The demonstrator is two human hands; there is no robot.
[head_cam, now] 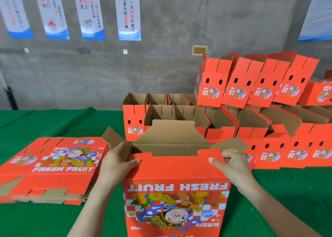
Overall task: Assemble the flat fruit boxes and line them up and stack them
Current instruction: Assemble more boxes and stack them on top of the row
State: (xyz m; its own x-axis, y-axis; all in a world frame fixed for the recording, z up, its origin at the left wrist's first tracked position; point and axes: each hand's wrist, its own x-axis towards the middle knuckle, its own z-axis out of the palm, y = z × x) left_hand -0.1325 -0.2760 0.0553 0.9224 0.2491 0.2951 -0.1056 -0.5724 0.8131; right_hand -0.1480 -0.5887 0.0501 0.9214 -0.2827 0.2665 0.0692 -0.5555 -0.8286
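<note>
A red fruit box [176,197] stands opened into a tube in front of me, its print upside down and its brown flaps spread at the top. My left hand [116,162] grips its upper left corner, thumb on the red front panel and fingers against the brown side flap. My right hand [231,165] grips the upper right corner, thumb on the red front flap and fingers curled over the edge. A pile of flat red boxes [53,165] lies to the left on the green table [45,218].
Assembled open boxes [221,122] stand in rows behind and to the right. More assembled boxes [251,86] lean stacked on top of them. A grey wall with posters [128,12] rises behind the table.
</note>
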